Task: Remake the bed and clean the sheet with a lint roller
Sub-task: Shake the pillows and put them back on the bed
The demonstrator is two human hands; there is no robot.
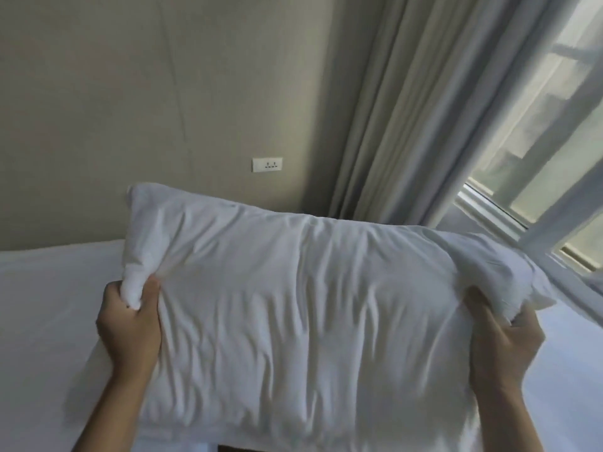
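Note:
A large white pillow (pixel 293 305) in a creased case is held up in front of me, above the bed. My left hand (pixel 130 327) grips a bunched fold at the pillow's left end. My right hand (pixel 499 340) grips the gathered cloth at its right end. The white bed sheet (pixel 49 305) lies flat below and to the left, and more of it shows at the lower right. No lint roller is in view.
A beige wall with a white power socket (pixel 267 164) rises behind the bed. Grey curtains (pixel 408 125) hang at the right, beside a window (pixel 538 190) with a white frame.

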